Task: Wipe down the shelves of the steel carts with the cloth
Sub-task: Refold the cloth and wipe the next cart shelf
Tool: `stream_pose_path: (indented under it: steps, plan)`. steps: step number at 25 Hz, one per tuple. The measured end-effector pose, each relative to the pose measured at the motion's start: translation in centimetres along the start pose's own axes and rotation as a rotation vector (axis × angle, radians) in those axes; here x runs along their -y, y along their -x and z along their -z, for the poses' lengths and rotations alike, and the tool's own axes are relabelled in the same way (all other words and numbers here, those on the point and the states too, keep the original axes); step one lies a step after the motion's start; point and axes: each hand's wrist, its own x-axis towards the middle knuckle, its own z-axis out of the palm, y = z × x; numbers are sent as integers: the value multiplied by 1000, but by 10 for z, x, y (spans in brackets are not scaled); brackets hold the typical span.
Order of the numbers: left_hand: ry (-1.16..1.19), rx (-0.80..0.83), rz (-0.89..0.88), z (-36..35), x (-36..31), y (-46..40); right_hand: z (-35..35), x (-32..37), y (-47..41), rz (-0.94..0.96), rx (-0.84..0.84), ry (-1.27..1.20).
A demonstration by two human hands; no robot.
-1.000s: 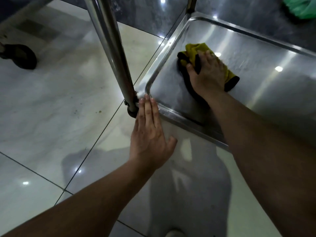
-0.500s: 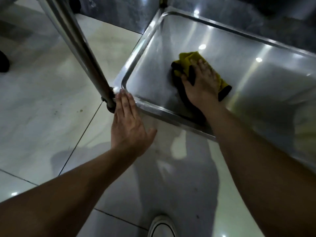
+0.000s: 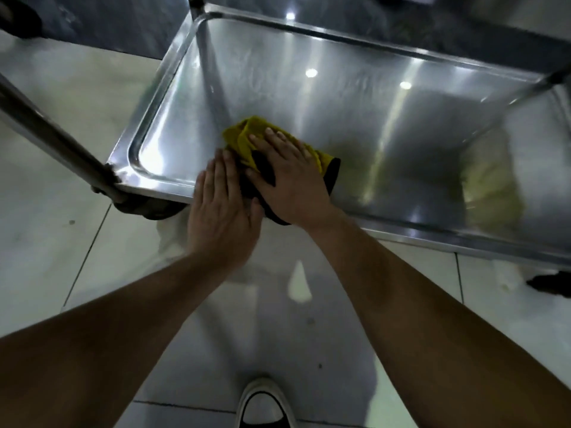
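Observation:
The bottom shelf (image 3: pixel 355 97) of a steel cart is a shallow shiny tray low above the floor. A yellow and black cloth (image 3: pixel 244 135) lies on it near the front rim. My right hand (image 3: pixel 289 177) presses flat on the cloth, fingers spread and straight. My left hand (image 3: pixel 221 208) lies flat over the front rim just left of the cloth, its fingertips touching the cloth's black edge.
A steel cart post (image 3: pixel 58 140) slants up from the front left corner, with a caster (image 3: pixel 148 210) under it. Another post (image 3: pixel 559 77) rises at the right. White floor tiles (image 3: pixel 46 248) surround the cart. My shoe (image 3: pixel 262 403) stands at the bottom.
My left hand slid right along the front rim, from the corner post to beside the cloth. My right hand has drawn the cloth nearer the front rim. The camera shifted right.

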Motion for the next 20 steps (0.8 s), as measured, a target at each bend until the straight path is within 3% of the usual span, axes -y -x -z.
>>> stream_pose_path:
  steps: [8, 10, 12, 14, 16, 20]
  plan:
    - [-107, -22, 28, -17, -3, 1, 28, -90, -10, -716, -149, 61]
    - [-122, -17, 54, -17, -4, 1, 21, -69, -12, -616, -135, 104]
    - [-126, -31, 57, -17, -1, 1, 12, -42, -8, -328, -75, 84]
    - [-116, -54, 36, -16, 3, 3, 14, -39, -1, -174, -48, 31]
    - [-99, -36, 20, -15, 3, 4, 24, -60, 13, -242, -77, 34]
    - [-107, -24, 30, -17, 0, 4, 50, -127, 60, -607, -160, 149]
